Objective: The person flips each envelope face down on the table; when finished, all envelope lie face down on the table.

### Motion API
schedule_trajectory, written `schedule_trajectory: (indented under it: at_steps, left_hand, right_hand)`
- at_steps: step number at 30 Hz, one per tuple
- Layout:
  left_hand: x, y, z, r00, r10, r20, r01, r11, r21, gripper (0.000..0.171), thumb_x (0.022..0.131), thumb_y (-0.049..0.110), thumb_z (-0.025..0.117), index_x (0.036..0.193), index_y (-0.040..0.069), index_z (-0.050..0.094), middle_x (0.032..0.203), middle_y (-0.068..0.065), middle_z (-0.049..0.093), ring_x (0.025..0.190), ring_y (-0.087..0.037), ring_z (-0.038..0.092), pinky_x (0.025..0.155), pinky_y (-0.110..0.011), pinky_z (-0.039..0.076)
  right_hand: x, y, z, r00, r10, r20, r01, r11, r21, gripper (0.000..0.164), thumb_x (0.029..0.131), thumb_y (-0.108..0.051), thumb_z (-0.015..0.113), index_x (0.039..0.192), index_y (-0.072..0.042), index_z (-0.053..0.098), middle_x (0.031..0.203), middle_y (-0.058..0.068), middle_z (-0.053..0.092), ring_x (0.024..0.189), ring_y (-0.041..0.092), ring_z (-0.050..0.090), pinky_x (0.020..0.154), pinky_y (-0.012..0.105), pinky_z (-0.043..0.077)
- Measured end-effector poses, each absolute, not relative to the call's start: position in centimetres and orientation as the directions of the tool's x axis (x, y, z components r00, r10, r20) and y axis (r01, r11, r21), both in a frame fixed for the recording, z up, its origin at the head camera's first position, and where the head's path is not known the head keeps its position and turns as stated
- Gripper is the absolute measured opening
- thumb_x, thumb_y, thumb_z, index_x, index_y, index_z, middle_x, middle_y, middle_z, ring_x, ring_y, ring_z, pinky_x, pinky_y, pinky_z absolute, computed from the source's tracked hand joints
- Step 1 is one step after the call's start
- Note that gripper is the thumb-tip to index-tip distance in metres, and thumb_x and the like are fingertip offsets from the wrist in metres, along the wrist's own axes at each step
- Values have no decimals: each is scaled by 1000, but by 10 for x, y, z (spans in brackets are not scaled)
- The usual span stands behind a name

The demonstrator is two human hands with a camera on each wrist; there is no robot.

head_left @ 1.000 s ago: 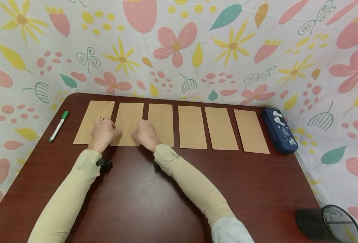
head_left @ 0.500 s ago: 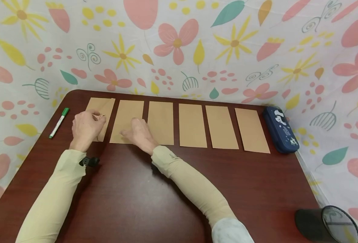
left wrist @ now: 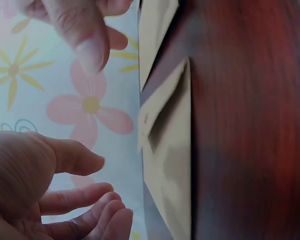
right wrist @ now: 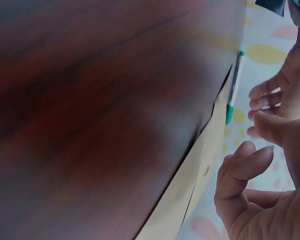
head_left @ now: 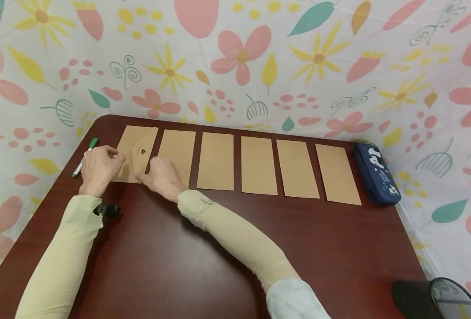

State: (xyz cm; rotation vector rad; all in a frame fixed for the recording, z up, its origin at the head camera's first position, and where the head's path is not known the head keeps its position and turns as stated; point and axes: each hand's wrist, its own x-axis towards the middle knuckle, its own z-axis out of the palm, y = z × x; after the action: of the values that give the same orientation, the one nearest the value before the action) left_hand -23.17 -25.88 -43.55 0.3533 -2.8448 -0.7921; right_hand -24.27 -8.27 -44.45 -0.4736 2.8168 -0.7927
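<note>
The leftmost brown kraft-paper envelope [head_left: 125, 144] lies at the far left of the row. Its right part is folded over as a slanting flap [head_left: 141, 153] bearing a small dark crown print. My left hand [head_left: 100, 167] hovers over its left side, thumb and fingertips apart with nothing between them in the left wrist view. By the lower right corner is my right hand [head_left: 161, 177], overlapping the second envelope [head_left: 181, 144] in the head view. Its loosely bent fingers and thumb stand apart in the right wrist view. The flap [left wrist: 162, 100] tilts up from the envelope.
More brown envelopes [head_left: 217, 161] lie in a row to the right, ending at a navy pencil case [head_left: 376, 173]. A green-capped marker [head_left: 93, 142] lies beyond my left hand. A black mesh pen holder [head_left: 413, 297] lies on its side at the lower right. Patterned cloth [head_left: 235, 79] hangs behind the table.
Both hands have moved left, the right from the second envelope to the first one's corner. The first envelope lay flat; now its right part is folded over and the crown print shows.
</note>
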Motion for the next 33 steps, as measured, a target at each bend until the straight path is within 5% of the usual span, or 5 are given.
schedule_trajectory:
  at_steps: [7,14,21,28,33]
  left_hand:
    - [-236,-271,-445,-966,-257,40,-202,838,507,42,98,23,67,119,-13,73,116,-38,74,102,-59,67,82,-63,56]
    - [-246,-282,-455,-958,-285,-14,-259,848,463,36,89,33,75,68,7,60,59,-4,53,73,-31,52,58,-42,40]
    - [-249,-281,-451,-967,-252,-19,-231,849,475,51,92,30,74,55,13,44,51,4,32,59,-21,35,53,-38,30]
    - [-259,-298,-467,-969,-233,-83,-245,856,455,43,93,38,74,64,9,58,60,-4,52,70,-30,51,58,-43,41]
    - [-260,-303,-467,-963,-249,-108,-269,831,486,53,92,41,74,54,17,46,54,8,31,59,-18,37,50,-36,32]
  right_hand:
    - [-265,-115,-468,-925,-373,-68,-296,823,-485,42,95,-46,80,68,-19,62,67,-7,63,61,8,59,55,22,49]
    - [-295,-146,-504,-930,-364,-61,-305,851,-427,34,95,-49,77,79,-21,66,79,-7,71,64,6,62,54,21,50]
    - [-310,-156,-527,-925,-380,-24,-346,864,-365,21,98,-35,68,81,-22,66,93,-7,75,74,7,67,62,23,54]
    - [-307,-156,-523,-926,-376,-47,-328,858,-395,28,95,-28,69,68,-23,63,80,-8,70,69,6,64,58,22,53]
    - [-305,-153,-523,-926,-376,-17,-338,850,-404,33,95,-21,67,62,-22,60,79,-7,72,70,7,66,58,24,53]
